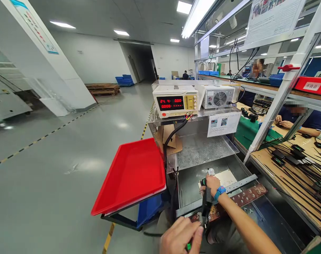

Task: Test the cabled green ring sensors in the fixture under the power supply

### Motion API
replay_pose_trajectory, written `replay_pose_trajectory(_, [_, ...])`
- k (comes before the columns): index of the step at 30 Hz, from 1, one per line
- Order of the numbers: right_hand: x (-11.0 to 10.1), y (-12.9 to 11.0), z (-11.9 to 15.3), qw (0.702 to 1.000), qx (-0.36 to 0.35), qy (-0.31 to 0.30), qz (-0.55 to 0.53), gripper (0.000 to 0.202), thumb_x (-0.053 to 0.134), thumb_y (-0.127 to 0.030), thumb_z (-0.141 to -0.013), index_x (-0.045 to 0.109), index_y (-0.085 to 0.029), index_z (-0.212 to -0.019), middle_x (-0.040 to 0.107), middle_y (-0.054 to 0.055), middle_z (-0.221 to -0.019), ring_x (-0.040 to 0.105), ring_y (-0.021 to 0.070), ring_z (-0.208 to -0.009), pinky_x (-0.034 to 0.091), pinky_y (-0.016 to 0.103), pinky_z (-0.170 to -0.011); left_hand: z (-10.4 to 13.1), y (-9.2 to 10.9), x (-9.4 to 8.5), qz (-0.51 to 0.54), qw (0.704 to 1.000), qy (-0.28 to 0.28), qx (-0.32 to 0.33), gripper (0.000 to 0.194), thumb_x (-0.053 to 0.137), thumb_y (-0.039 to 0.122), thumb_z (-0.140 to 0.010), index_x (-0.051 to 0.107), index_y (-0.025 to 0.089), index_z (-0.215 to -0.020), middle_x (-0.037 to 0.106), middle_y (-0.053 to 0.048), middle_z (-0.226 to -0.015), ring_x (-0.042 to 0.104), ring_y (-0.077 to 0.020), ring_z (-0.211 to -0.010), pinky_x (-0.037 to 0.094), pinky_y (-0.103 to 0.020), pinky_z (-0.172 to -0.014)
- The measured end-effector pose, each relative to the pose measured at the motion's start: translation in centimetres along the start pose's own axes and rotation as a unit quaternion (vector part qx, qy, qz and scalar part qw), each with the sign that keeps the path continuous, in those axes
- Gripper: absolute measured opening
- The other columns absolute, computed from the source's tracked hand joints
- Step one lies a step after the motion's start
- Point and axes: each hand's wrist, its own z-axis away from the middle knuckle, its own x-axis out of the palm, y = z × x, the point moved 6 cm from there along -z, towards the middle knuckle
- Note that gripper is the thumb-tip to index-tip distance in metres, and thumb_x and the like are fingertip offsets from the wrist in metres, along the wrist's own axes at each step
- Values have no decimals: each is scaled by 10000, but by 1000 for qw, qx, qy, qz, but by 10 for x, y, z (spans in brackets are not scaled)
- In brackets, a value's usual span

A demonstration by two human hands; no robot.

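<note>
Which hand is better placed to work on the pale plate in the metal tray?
Probably the right hand: it is stretched out over the metal tray, right beside the pale plate, gripping the far end of a black cable part. The left hand is nearer the body, pinching the other end.

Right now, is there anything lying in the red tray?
No, the red tray shows only its bare red floor, with nothing lying in it.

— I see a glossy red plastic tray (131, 174) and a dull brushed metal bin (189, 183).
— And the bench (266, 158)?
— Matt wood, I'd say; the floor (57, 148) is smooth and shiny.
</note>
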Motion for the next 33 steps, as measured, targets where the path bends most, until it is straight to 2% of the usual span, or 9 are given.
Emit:
replay_pose_trajectory(4, [-41,14,24,999,-28,14,-16,342,612,-166,-899,667,-102,-1230,660,238,-1212,663,328,-1099,509,394,-918,-4,42,31,-74,980,3,184,330,593,211,-836,524,215,-513,510,8,-468,483,-134,-445,288,-333,-430])
replay_pose_trajectory(7, [-61,5,62,984,-104,2,-141,367,422,-275,-1034,655,-128,-1276,693,166,-1149,654,257,-1083,505,359,-939,7,52,81,-41,962,-65,261,429,602,273,-862,462,209,-462,466,15,-425,435,-124,-424,165,-334,-416])
replay_pose_trajectory(11, [-34,-28,127,814,-119,-225,-522,610,526,-689,-934,638,-135,-1162,665,31,-780,579,140,-607,482,251,-557,36,54,150,92,940,-191,266,558,470,358,-998,461,221,-458,522,-10,-440,436,-127,-436,200,-312,-423])
replay_pose_trajectory(13, [-20,-34,147,754,-65,-241,-608,635,595,-742,-863,622,-139,-1061,535,-52,-607,396,79,-442,349,204,-429,51,51,165,180,931,-214,236,628,272,385,-1055,527,238,-500,596,-40,-492,497,-136,-456,303,-307,-446])
replay_pose_trajectory(16, [-13,-27,163,742,-45,-180,-644,583,630,-727,-854,601,-151,-941,387,-99,-526,260,57,-436,216,194,-418,59,37,145,262,940,-127,177,635,170,398,-1061,638,242,-661,687,-61,-591,609,-163,-550,438,-306,-532])
replay_pose_trajectory(20, [-8,-21,181,759,-47,-173,-626,569,583,-746,-878,550,-179,-848,346,-89,-547,247,59,-462,182,210,-438,47,-26,88,269,940,106,-181,189,518,317,-985,673,224,-930,730,-36,-777,692,-173,-712,557,-292,-673])
replay_pose_trajectory(22, [-5,-23,189,771,-50,-177,-609,572,548,-759,-890,535,-188,-849,324,-90,-553,226,63,-465,172,218,-439,42,-44,77,269,915,105,-284,202,611,328,-939,660,213,-1098,747,-48,-905,718,-175,-790,588,-272,-694])
replay_pose_trajectory(27, [5,-30,201,809,-74,-155,-563,557,452,-722,-960,534,-183,-849,351,-70,-577,262,81,-513,215,235,-486,40,-52,77,260,926,45,-270,160,645,349,-920,720,225,-987,754,-45,-938,718,-164,-798,583,-259,-750])
replay_pose_trajectory(33, [16,-27,217,884,-21,-26,-466,348,476,-570,-1009,574,-248,-1099,551,-10,-677,516,174,-619,368,273,-576,72,-66,82,312,882,100,-339,151,668,353,-910,665,217,-845,686,-25,-893,683,-157,-864,553,-246,-795])
